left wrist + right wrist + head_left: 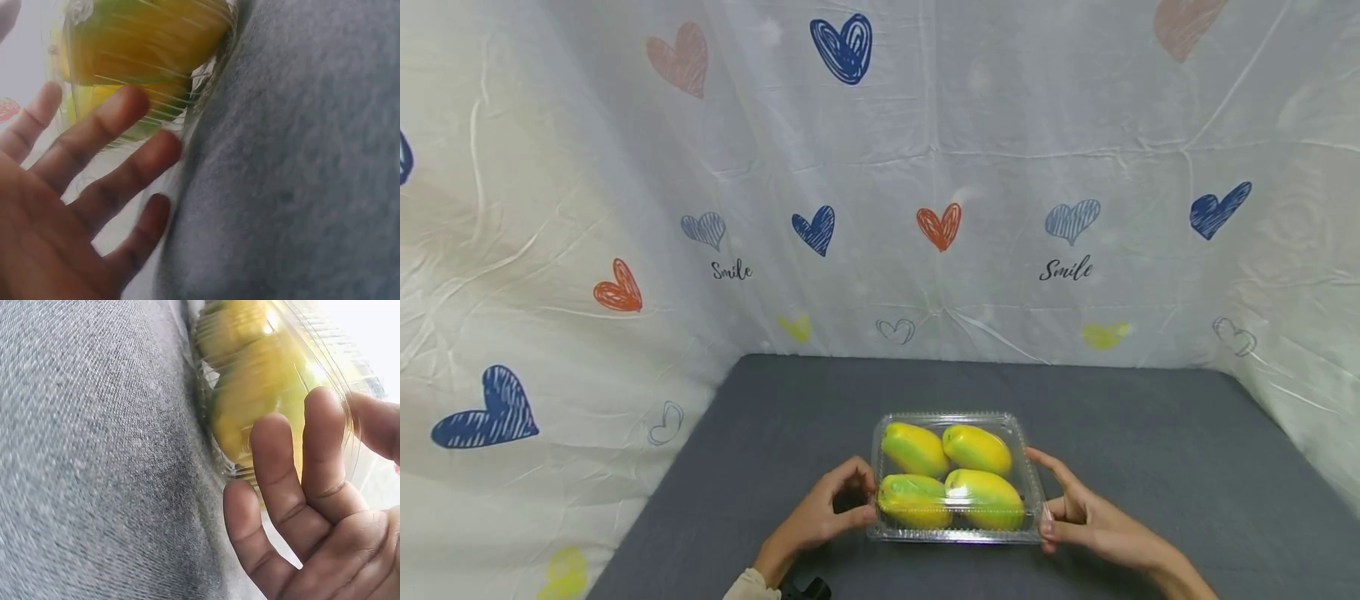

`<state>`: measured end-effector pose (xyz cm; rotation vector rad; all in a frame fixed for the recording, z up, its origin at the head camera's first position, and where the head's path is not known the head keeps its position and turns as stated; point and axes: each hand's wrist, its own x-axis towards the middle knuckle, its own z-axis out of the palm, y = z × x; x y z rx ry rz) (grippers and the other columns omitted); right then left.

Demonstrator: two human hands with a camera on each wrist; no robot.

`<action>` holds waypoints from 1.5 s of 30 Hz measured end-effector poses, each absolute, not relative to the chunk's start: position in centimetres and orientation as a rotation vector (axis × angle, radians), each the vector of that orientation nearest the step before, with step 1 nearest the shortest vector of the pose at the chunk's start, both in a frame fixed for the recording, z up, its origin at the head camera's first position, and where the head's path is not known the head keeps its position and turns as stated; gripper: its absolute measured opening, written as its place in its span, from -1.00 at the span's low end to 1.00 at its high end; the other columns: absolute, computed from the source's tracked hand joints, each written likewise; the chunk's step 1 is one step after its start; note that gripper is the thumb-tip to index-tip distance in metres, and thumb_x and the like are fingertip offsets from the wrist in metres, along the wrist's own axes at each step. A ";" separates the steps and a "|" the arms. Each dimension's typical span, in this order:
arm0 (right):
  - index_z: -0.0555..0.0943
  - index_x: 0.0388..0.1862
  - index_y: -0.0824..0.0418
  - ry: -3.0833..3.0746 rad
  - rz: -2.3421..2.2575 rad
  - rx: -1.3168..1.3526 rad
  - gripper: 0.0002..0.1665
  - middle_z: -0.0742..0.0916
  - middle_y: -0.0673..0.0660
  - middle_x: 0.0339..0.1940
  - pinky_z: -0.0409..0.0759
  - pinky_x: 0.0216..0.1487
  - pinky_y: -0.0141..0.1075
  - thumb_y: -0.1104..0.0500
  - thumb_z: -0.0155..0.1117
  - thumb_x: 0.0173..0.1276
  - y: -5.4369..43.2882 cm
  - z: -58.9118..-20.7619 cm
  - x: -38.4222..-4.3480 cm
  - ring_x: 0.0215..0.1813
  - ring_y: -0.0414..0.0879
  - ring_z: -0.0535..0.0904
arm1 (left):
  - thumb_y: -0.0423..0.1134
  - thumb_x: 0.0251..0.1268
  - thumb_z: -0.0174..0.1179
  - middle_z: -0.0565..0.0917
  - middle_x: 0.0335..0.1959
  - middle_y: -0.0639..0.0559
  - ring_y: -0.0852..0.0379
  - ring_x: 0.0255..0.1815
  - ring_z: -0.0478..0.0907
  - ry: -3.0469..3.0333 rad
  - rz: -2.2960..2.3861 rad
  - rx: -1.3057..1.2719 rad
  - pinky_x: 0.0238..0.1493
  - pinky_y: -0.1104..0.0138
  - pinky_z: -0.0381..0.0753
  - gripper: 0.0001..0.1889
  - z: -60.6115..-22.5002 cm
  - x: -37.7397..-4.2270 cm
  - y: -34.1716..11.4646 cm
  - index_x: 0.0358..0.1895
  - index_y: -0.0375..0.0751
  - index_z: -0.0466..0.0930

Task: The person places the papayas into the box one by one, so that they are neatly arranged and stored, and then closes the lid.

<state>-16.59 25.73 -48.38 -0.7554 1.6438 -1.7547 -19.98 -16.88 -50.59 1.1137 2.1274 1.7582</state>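
Observation:
A clear plastic clamshell box [955, 535] rests on the grey cloth, its lid over several yellow-green mangoes [985, 500]. My left hand [823, 508] is at the box's left side, thumb and forefinger bowed apart with their tips at its edge. In the left wrist view the other fingers [115, 181] spread loosely beside the clear wall. At the right side, my right hand [1093, 517] touches the box with its forefinger along the edge and its thumb near the front corner. Three fingers [281, 481] stand apart, lightly bent, beside the wall in the right wrist view.
Dark grey cloth [1150, 433] covers the table around the box. A white curtain [1000, 100] printed with hearts hangs behind and along both sides. A small black object [808, 589] shows by my left cuff [751, 586] at the bottom edge.

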 end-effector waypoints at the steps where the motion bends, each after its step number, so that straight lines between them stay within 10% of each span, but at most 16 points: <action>1: -0.52 0.63 -0.06 1.635 -1.760 -0.761 0.01 0.53 0.00 -0.32 0.67 -0.02 -0.16 0.39 -0.11 0.62 25.7 -48.4 -16.6 -0.20 -0.24 0.62 | -0.39 0.39 0.23 0.64 -0.30 -0.07 0.30 -0.29 0.63 2.103 1.743 1.094 -0.15 0.27 0.68 -0.77 -50.6 -20.0 -16.9 0.00 -0.24 0.40; 18: -0.64 0.60 0.02 1.723 -1.797 -0.761 0.07 0.67 0.00 -0.28 0.67 0.04 -0.16 0.38 -0.09 0.63 25.7 -48.6 -16.7 -0.17 -0.17 0.69 | -0.36 0.53 0.11 0.69 -0.35 0.07 0.22 -0.38 0.64 1.715 1.808 0.676 -0.23 0.31 0.69 -0.13 -49.4 -19.8 -16.6 0.60 -0.11 -0.37; 28: -0.27 0.55 0.62 1.875 -1.757 -0.543 -0.09 0.76 -0.08 -0.31 0.68 -0.03 -0.22 0.23 0.05 0.62 25.6 -48.3 -16.7 -0.22 -0.22 0.70 | -0.20 0.43 0.28 0.73 -0.44 0.16 0.28 -0.46 0.63 1.779 1.761 0.375 -0.32 0.36 0.65 -0.51 -48.5 -19.8 -16.3 0.22 -0.40 0.31; 38: 0.54 -0.07 0.32 1.797 -1.809 -0.419 -0.85 0.82 -0.01 -0.36 0.69 -0.30 -0.37 0.22 0.13 0.56 25.2 -48.3 -16.7 -0.38 -0.26 0.73 | -0.25 0.47 0.18 0.69 -0.59 0.21 0.34 -0.67 0.57 1.698 1.727 0.400 -0.53 0.42 0.58 -0.94 -48.9 -20.0 -16.5 -0.19 -0.12 0.52; 45: 0.64 -0.19 0.28 1.793 -1.813 -0.354 -0.81 0.82 -0.02 -0.41 0.65 -0.39 -0.41 0.19 0.15 0.55 24.7 -48.2 -16.4 -0.45 -0.28 0.71 | -0.28 0.42 0.19 0.71 -0.52 0.18 0.35 -0.69 0.50 1.625 1.741 0.356 -0.58 0.47 0.52 -0.96 -49.1 -19.8 -16.7 -0.24 -0.09 0.53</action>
